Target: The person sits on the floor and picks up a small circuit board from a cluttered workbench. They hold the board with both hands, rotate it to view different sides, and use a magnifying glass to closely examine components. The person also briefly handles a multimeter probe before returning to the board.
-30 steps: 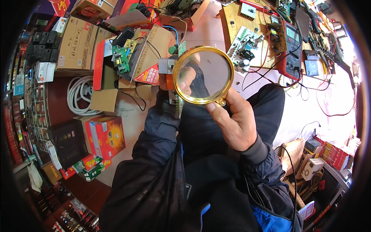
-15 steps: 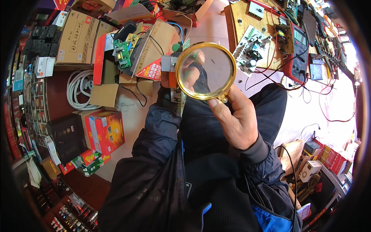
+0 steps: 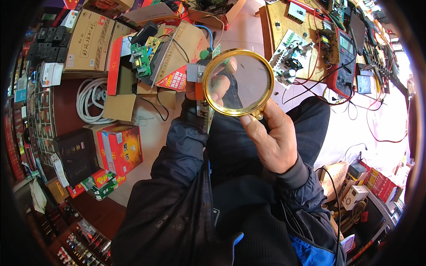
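My right hand (image 3: 277,139) is closed on the short handle of a round magnifying glass (image 3: 248,86) with a gold rim. Behind its left edge, my left hand (image 3: 190,91) grips a circuit board (image 3: 207,119) turned nearly edge-on. A grey metal piece, an orange part and a round green part stick out from this board. Through the lens, some fingers of my left hand show; the rest of that hand is mostly hidden by the glass and the board. Both forearms, in dark sleeves, reach over my lap.
At the left, an open carton (image 3: 120,106) bears a green circuit board (image 3: 141,61), near a coiled white hose (image 3: 84,104) and red boxes (image 3: 120,150). A wooden bench (image 3: 271,33) at the upper right carries another board (image 3: 290,57) and a red multimeter (image 3: 341,71) with leads.
The magnifying glass and my right hand have shifted very slightly to the right. My left hand keeps its hold on the circuit board.
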{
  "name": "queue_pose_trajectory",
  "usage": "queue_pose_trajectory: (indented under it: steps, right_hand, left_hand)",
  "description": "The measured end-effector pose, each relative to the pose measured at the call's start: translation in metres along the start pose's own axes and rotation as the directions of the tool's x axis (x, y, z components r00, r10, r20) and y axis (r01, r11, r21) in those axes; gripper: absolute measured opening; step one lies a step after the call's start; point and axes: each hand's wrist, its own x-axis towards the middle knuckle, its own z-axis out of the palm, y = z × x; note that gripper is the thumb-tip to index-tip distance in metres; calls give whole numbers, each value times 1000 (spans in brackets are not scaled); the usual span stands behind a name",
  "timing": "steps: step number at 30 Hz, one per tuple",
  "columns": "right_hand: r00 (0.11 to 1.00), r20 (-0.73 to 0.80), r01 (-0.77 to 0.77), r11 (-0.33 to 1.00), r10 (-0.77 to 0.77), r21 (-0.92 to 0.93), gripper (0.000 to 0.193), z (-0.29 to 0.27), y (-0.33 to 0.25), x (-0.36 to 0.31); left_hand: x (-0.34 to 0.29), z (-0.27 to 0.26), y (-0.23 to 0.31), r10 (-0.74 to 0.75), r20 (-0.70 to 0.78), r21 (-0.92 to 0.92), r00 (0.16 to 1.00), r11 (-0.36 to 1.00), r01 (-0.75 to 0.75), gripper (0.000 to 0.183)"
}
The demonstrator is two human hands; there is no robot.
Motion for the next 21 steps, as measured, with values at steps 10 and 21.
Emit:
queue_pose_trajectory:
  steps: [10, 21]
  right_hand:
    - [999, -26, 38, 998, -40, -42, 22, 0, 0, 0]
    - [1000, -15, -9, 999, 9, -42, 19, -1, -3, -1]
  left_hand:
    - [-2, -3, -2, -1, 2, -93, 1000, 996, 1, 83]
    - [-2, 3, 9, -87, -88, -55, 992, 995, 82, 80]
